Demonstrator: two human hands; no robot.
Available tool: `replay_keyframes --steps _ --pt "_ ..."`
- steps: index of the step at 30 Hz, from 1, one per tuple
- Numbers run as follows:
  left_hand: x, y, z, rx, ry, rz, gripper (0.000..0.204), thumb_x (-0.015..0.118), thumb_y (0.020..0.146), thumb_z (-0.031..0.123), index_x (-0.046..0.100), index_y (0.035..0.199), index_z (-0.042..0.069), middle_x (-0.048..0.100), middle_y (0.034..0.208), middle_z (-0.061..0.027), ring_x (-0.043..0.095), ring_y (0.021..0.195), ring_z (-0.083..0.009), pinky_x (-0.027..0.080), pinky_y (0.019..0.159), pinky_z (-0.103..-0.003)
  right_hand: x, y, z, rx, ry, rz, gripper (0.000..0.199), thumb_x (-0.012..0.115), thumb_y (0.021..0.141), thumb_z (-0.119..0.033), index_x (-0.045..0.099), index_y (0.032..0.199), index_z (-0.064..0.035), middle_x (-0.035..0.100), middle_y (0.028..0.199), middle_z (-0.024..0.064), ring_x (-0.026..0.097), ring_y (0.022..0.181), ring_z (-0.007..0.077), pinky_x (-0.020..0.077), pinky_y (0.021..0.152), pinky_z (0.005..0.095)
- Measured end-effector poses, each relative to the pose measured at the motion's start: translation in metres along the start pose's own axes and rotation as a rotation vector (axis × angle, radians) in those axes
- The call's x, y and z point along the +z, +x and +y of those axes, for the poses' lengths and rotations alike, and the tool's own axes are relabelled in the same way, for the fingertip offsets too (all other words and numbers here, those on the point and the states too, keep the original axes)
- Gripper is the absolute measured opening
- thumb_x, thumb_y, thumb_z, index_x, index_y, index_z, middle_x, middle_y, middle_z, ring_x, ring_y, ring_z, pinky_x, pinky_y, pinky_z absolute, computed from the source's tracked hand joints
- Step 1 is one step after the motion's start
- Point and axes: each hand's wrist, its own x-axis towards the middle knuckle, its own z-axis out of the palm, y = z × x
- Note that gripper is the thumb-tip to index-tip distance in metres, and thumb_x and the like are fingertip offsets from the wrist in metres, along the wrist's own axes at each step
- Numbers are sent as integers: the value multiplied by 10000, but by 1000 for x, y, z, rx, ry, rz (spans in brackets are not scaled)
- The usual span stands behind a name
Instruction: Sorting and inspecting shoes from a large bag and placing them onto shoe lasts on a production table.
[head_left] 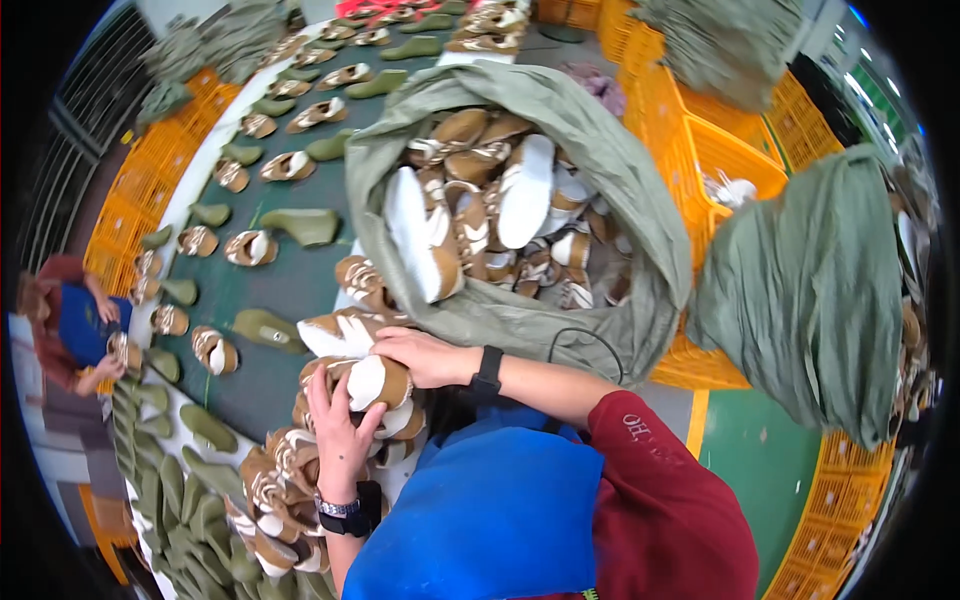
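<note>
Both hands meet on a small stack of brown-and-white shoe uppers (368, 385) at the near edge of the tabletop (290, 275): the right hand (425, 355) lies palm-down over the top of the stack with fingers curled onto it, and the left hand (340, 430) presses against the stack's near side from below, fingers spread and wrapped upward around the pieces, so the stack is clamped between the two. Largest in view is the open olive-green sack (590, 150), standing just beyond the hands and filled with more of the same brown-and-white uppers, their white soles showing among them. To the right, well apart from the hands, a second green sack (810, 290) bulges over a row of orange plastic crates (700, 150). The dark green tabletop runs away to the upper left, carrying rows of single uppers alternating with plain olive shoe forms (300, 225). More orange crates (150, 170) line its far left side. At the lower left a heap of the green forms (190, 490) lies beside another pile of brown-and-white uppers (275, 500), which touches the held stack from below. Another person's hands (108, 340) work at the left rim of the tabletop. A black band sits on the right wrist, and a metal watch (338, 507) on the left.
</note>
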Motion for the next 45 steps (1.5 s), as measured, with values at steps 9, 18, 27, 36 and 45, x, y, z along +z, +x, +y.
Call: replay_keyframes --steps 9,18,27,36,45 --pt "10 20 15 -41 20 -8 726 724 646 178 375 1265 26 211 1379 -232 249 1255 -396 244 1024 -437 -213 -236 131 1027 -418 180 223 585 742 -174 617 777 43 613 686 160 602 653 222 466 592 374" --pt "-6 11 31 -34 120 11 655 668 681 80 374 1264 25 224 1380 -215 276 1250 -382 256 1018 -425 -178 -280 153 1485 -819 -341 263 502 772 -149 638 915 27 609 972 222 597 928 327 466 799 396" --pt "-29 -8 39 -6 37 122 546 638 691 34 443 1201 15 315 1342 -204 301 1244 -371 259 1008 -433 -245 -140 47 965 90 797 278 369 863 -188 547 895 22 613 877 131 571 810 224 431 745 336" --pt "-34 1 49 218 -191 117 460 653 686 50 503 1119 8 437 1238 -187 423 1157 -349 356 947 -395 -183 -43 -49 318 1274 816 417 335 799 -133 451 1166 26 525 1161 120 477 1099 224 353 959 347" --pt "-50 -22 35 -34 -1339 -348 912 683 763 247 42 1402 143 298 1361 -150 340 1233 -250 342 966 -401 -82 9 -132 -459 -156 336 187 497 610 -30 498 795 -49 549 757 75 504 661 222 443 688 377"
